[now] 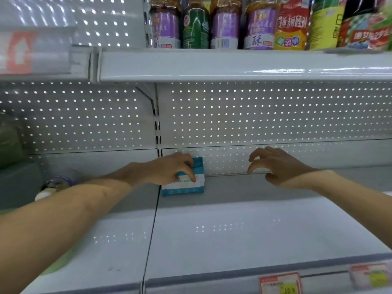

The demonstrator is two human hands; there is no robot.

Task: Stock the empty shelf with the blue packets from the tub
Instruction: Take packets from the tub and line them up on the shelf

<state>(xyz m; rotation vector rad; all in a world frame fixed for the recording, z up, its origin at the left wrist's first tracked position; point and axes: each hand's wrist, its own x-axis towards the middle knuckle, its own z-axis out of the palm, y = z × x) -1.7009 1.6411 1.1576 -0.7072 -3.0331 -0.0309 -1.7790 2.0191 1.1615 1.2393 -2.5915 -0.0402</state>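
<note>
One blue and white packet (191, 184) stands upright at the back left corner of the grey shelf (244, 230), against the perforated back panel. My left hand (171, 168) grips its top and front, fingers curled over it. My right hand (275, 166) hovers to the right of the packet, fingers loosely bent, holding nothing. The tub is out of view.
The shelf above (233, 64) carries bottles with purple labels (224, 24) and colourful packets (292, 24). A jar (57, 183) lies on the neighbouring shelf bay at the left. Price tags (280, 283) sit on the front edge at the lower right.
</note>
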